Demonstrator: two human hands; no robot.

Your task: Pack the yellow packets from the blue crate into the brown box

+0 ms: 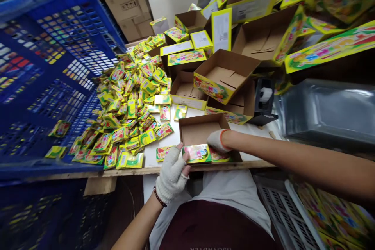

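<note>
An open cardboard box point(202, 129) lies at the table's front edge. Small yellow-green printed packets lie along its near side, among them a shiny one point(197, 153). My left hand point(171, 174), in a white fingerless glove, is at the box's near left corner. Its fingers are apart, their tips touching the corner beside the shiny packet. A loose packet point(163, 153) lies just left of the box, partly behind that hand. Inside the box, my gloved right hand point(218, 140) is curled down over the packets at the right. Its fingertips are hidden, and so is anything in them.
A large heap of small packets point(129, 105) spills from a tipped blue crate point(73, 47) on the left. Open display boxes point(225, 76) are stacked behind. A black tape dispenser point(263, 99) and a grey plastic bin point(325, 113) stand right. Cartons point(125, 4) rise at the back.
</note>
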